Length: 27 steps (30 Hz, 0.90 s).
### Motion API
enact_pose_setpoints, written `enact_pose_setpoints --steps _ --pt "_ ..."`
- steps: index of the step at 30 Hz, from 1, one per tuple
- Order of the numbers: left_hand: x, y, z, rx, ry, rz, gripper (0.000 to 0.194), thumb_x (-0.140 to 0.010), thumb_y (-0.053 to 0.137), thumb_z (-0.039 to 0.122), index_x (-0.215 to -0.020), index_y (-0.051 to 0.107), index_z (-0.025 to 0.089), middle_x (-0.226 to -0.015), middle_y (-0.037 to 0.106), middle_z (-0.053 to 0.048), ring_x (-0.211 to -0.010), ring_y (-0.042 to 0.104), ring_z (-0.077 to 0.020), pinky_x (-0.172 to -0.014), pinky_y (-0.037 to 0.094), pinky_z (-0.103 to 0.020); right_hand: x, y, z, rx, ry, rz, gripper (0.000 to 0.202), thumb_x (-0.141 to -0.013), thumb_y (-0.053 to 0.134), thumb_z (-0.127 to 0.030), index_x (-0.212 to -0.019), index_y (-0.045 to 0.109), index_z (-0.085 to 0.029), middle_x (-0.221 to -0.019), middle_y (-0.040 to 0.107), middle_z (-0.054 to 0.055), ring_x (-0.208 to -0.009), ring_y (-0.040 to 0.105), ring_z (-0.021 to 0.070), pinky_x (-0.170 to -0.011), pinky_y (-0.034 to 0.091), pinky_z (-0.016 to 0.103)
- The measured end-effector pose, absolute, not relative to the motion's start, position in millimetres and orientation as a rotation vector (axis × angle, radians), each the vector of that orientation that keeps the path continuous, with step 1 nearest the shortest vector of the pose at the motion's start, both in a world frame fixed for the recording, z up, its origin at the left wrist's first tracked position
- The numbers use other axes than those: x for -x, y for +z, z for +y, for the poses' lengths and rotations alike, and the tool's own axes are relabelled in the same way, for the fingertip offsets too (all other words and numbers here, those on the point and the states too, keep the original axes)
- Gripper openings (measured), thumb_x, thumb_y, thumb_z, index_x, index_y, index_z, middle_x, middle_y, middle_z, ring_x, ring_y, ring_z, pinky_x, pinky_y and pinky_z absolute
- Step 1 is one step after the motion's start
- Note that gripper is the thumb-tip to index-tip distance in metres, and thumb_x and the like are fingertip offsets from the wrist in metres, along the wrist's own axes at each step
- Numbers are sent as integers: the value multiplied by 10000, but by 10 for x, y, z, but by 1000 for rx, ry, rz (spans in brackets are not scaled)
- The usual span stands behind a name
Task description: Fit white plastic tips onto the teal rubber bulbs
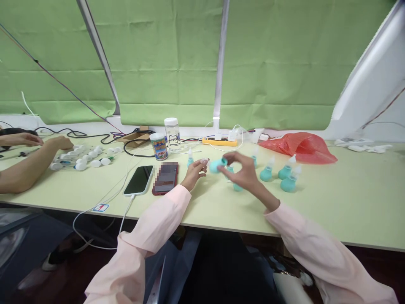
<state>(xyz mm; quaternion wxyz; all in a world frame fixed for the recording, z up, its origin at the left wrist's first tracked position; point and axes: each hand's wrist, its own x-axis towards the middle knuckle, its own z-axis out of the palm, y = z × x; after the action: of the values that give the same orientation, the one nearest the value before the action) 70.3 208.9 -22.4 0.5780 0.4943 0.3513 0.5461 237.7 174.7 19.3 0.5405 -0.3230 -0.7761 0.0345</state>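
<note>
My right hand [243, 169] grips a teal rubber squeeze bulb [215, 166] between thumb and fingers, its dark open neck turned toward the palm. The bulb is held on its side just above the table and is slightly blurred. Close to its left, my left hand [193, 174] pinches a small clear-whitish piece [204, 162], too small to make out fully. To the right stand several teal bulbs with clear pointed tips, among them one bulb [266, 173] and another [288, 184]. One more tipped bulb [190, 160] stands behind my left hand. Others are partly hidden behind my right hand.
A red plastic bag [300, 147] lies at the back right. Two phones, a black-screened one [139, 180] and a red-cased one [166, 178], lie at left near a printed can [159, 147] and clear jar [172, 135]. A power strip [220, 142] sits behind. Another person's arm [31, 164] is far left.
</note>
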Motion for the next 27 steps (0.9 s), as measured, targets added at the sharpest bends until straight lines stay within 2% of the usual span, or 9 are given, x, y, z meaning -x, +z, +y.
enact_pose_setpoints --steps 2,4,8,10,12,14,17,21,27 --pt "-703 -231 2110 -1130 1316 831 371 -608 612 401 -855 576 128 -619 458 17 -530 440 -41 -481 352 -156 -2279 2 1712 792 337 -2109 216 -641 602 -313 -816 566 -191 -649 565 -7 -493 499 90 -518 444 246" --pt "-703 -232 2119 -1122 1358 824 331 -607 618 377 -809 565 121 -597 452 23 -506 430 -37 -468 338 -156 -2217 -159 1694 834 455 -2265 222 -641 602 -300 -836 578 -198 -695 581 1 -486 490 83 -507 430 240" --pt "-698 -198 2083 -1144 1328 728 267 -621 610 338 -738 541 108 -563 430 27 -456 386 -26 -432 291 -160 -2199 -302 1642 823 456 -2346 359 -612 624 -301 -945 540 -198 -855 562 35 -627 511 116 -597 435 270" --pt "-691 -178 2056 -1173 1271 700 235 -626 602 319 -676 526 103 -522 398 36 -426 348 -21 -408 252 -161 -2214 -327 1628 810 485 -2334 319 -653 584 -287 -954 523 -200 -871 553 35 -686 509 128 -623 430 274" --pt "-684 -168 2035 -1224 1235 698 200 -612 609 275 -619 505 103 -478 359 49 -411 325 -19 -401 232 -162 -2221 -365 1643 833 578 -2227 269 -700 527 -268 -960 504 -205 -855 555 24 -688 505 122 -591 430 254" --pt "-680 -166 2023 -1281 1199 701 177 -597 611 232 -589 487 107 -456 341 55 -404 324 -21 -400 229 -163 -2212 -417 1679 881 640 -2065 287 -685 546 -281 -959 499 -208 -875 558 19 -696 504 122 -555 429 236" --pt "-681 -170 2015 -1344 1126 706 165 -603 589 217 -584 459 117 -462 356 52 -386 318 -18 -382 208 -162 -2176 -489 1715 947 672 -1914 319 -629 608 -337 -901 533 -189 -870 569 27 -703 505 136 -537 423 234" --pt "-703 -178 2013 -1407 1105 759 156 -636 522 223 -579 405 137 -456 349 59 -360 268 -7 -355 153 -146 -2131 -500 1674 987 641 -1912 254 -722 499 -385 -851 541 -171 -771 567 27 -691 502 143 -566 406 250" --pt "-756 -219 2034 -1556 1115 919 160 -691 435 253 -593 345 164 -421 330 81 -324 262 -13 -335 153 -137 -2131 -475 1623 1061 434 -1937 210 -771 407 -361 -870 442 -179 -817 523 30 -752 491 156 -664 391 285"
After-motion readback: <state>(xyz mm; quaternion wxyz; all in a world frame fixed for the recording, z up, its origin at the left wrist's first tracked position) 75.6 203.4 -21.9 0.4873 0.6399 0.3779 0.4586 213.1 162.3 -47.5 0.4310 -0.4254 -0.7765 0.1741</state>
